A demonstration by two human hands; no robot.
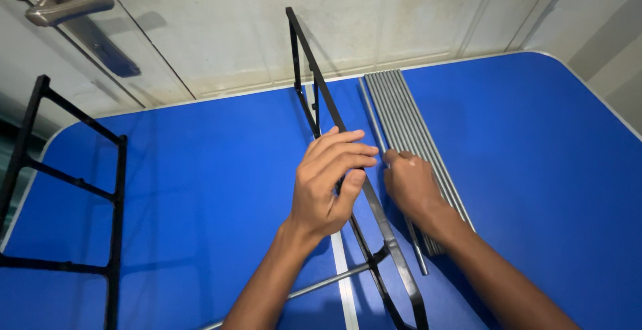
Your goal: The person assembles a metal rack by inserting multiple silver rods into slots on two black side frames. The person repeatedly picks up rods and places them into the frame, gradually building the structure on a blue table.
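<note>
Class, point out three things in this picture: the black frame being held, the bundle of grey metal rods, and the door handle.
black frame (304,69): head view, upper bar.
grey metal rods (394,102): head view, far end of bundle.
door handle (67,8): head view, lever.

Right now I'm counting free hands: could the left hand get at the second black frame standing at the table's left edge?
Probably not freely: the left hand grips the middle frame.
</note>
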